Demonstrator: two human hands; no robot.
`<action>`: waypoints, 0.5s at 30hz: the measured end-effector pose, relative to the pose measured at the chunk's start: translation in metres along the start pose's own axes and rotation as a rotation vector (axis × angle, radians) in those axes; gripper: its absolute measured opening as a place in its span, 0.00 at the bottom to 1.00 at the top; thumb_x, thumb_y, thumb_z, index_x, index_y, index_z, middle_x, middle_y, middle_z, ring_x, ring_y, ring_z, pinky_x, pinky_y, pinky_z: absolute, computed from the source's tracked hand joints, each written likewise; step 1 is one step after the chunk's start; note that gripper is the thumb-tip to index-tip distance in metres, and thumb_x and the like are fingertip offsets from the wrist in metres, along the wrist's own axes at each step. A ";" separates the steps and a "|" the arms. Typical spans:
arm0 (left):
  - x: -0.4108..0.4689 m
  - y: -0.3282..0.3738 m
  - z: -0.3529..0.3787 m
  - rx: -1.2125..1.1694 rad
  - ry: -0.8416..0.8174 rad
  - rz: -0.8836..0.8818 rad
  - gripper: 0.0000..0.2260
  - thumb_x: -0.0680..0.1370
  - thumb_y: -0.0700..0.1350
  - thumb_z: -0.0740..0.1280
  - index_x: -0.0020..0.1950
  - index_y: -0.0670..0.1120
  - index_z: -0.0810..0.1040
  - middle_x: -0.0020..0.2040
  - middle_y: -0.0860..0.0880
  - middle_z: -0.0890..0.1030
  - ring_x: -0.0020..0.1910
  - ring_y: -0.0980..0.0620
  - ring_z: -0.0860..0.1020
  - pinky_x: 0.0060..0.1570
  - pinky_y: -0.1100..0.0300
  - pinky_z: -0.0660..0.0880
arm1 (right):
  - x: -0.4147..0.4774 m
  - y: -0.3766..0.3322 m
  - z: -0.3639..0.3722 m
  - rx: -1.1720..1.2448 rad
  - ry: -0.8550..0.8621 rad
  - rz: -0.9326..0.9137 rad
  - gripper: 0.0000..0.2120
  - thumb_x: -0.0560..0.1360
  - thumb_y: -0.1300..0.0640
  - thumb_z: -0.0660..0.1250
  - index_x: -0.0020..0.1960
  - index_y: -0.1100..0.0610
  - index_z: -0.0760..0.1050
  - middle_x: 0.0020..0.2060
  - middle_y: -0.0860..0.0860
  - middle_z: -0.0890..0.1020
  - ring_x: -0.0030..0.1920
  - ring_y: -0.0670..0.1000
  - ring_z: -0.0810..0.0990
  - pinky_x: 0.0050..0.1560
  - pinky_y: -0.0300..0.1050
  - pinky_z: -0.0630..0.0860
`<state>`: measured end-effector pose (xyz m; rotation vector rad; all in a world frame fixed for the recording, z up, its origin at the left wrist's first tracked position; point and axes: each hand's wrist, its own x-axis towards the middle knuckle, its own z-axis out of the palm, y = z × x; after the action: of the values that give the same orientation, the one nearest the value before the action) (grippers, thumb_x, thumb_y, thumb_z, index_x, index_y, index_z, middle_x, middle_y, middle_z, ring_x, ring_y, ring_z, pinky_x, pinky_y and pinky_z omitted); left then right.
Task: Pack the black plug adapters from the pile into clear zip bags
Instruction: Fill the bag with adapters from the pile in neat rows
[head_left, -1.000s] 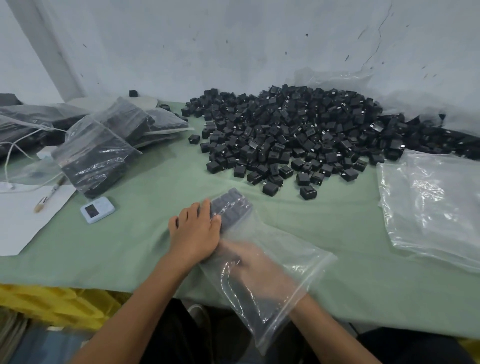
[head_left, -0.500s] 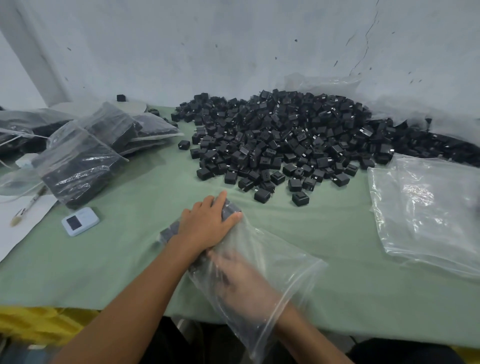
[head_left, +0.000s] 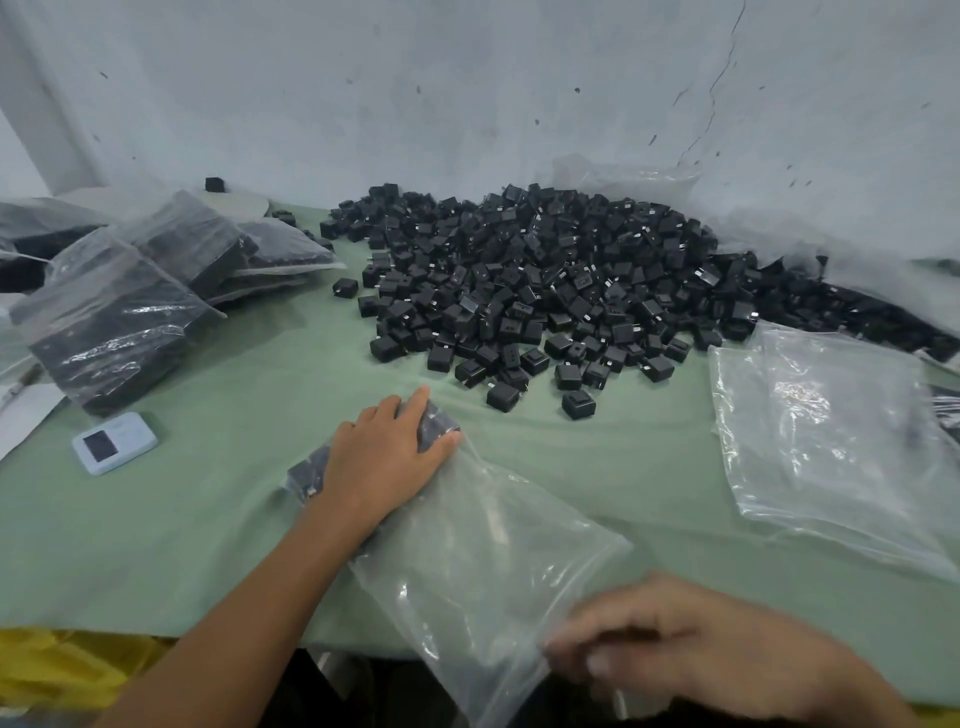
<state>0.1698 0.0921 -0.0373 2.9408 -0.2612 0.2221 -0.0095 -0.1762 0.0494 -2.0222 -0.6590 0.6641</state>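
Observation:
A large pile of black plug adapters (head_left: 545, 291) covers the far middle and right of the green table (head_left: 208, 519). A clear zip bag (head_left: 493, 551) lies in front of me, its mouth hanging over the near edge. A row of adapters (head_left: 439, 423) sits in its closed far end. My left hand (head_left: 382, 457) rests flat on those adapters through the plastic, fingers straight. My right hand (head_left: 691, 649), blurred, is outside the bag at its mouth, with curled fingers and thumb pinching the plastic edge.
Filled bags of adapters (head_left: 114, 322) are stacked at the left. Empty clear bags (head_left: 831, 441) lie at the right. A small white device (head_left: 114, 442) sits near the left, with white paper (head_left: 21, 415) beyond it. Yellow material (head_left: 62, 670) hangs below the table's front edge.
My right hand has come out of the bag and now holds its mouth at the near edge. My left hand has stayed pressed on the adapters at the bag's far end.

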 end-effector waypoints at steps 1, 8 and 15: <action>0.000 0.000 0.001 0.000 0.002 -0.001 0.36 0.76 0.74 0.45 0.79 0.57 0.55 0.73 0.50 0.70 0.68 0.47 0.71 0.63 0.46 0.70 | -0.007 0.002 -0.023 0.081 0.066 0.038 0.10 0.79 0.55 0.68 0.60 0.51 0.83 0.54 0.49 0.85 0.53 0.46 0.83 0.54 0.43 0.79; -0.001 0.000 0.001 -0.051 0.048 -0.018 0.34 0.79 0.72 0.42 0.78 0.56 0.60 0.71 0.50 0.72 0.66 0.47 0.73 0.62 0.47 0.71 | 0.125 0.069 -0.130 -0.566 0.649 0.321 0.15 0.80 0.56 0.65 0.67 0.52 0.77 0.65 0.51 0.77 0.64 0.53 0.76 0.64 0.46 0.71; -0.003 0.002 -0.003 -0.083 0.064 -0.007 0.28 0.81 0.68 0.45 0.75 0.55 0.64 0.67 0.50 0.75 0.63 0.47 0.74 0.61 0.47 0.71 | 0.127 0.116 -0.136 -0.594 0.620 0.463 0.12 0.76 0.50 0.72 0.57 0.52 0.77 0.56 0.54 0.73 0.57 0.55 0.74 0.55 0.44 0.69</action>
<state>0.1656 0.0914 -0.0343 2.8459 -0.2455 0.2959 0.1958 -0.2242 -0.0119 -2.7860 0.0041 0.0456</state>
